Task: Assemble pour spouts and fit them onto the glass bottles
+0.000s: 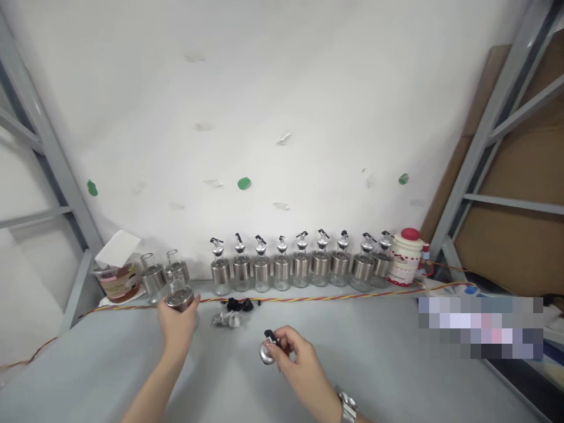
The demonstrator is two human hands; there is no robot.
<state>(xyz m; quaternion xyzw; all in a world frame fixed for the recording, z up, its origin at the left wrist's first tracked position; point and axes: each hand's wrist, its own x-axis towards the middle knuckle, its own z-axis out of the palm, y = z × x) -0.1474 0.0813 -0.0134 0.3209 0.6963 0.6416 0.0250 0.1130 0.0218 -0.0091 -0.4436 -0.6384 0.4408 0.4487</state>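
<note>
My left hand [177, 320] is closed around an uncapped glass bottle [180, 298] with a brushed metal band, at the left of the grey table. Two more bottles without tops, one of them this bottle [154, 281], stand just behind it. Over the middle of the table, my right hand [294, 353] pinches a silver pourer cap [267, 352] with a black lever. Between the hands lie small black parts [239, 304] and clear or grey plastic parts [227, 319]. A row of bottles with pourer caps [282, 270] stands along the wall.
A twisted red and yellow cord [308, 299] runs across the table in front of the bottles. At the left is a tub with a paper label [118, 285]; at the right, a white jar with a red lid [404, 258]. Grey metal frames [480, 141] flank both sides.
</note>
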